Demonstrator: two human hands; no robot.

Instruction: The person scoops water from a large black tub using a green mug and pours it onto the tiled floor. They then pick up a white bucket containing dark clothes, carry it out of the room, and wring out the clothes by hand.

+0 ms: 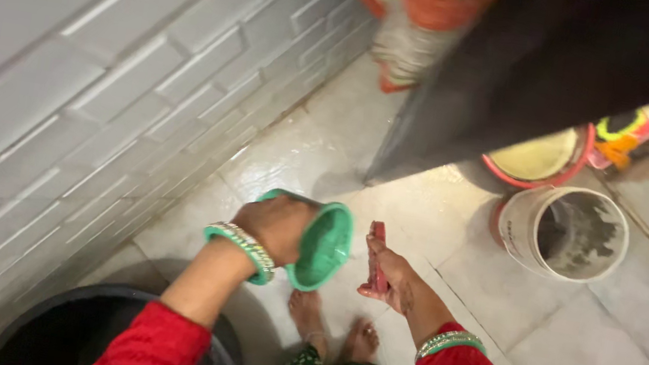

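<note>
Above the wet tiled floor (578, 336), just in front of the person's bare feet (332, 327), the left hand (276, 225) is gripping a green plastic mug (321, 245), its fingers wrapping fully round the body. The mug is lying tipped on its side, its long axis running roughly level, its open mouth facing toward the right hand (387, 272); nothing is showing inside it. The right hand is sitting just beside that mouth, fingers curling closed around a small red bar-like object (376, 256), which is standing nearly upright, its long axis pointing up and away from the feet; what it is cannot be told.

Behind the mug, on the left-hand side, a black bucket (72, 325) is standing against the white tiled wall (54, 79), its inside too dark to read. Well apart from the mug, beyond the right hand, a white bucket (564, 232) is standing upright, holding dark grey water or residue. Just past it a red-rimmed tub (541, 160) is showing a pale yellowish inside, partly hidden under a dark cloth (552, 62).
</note>
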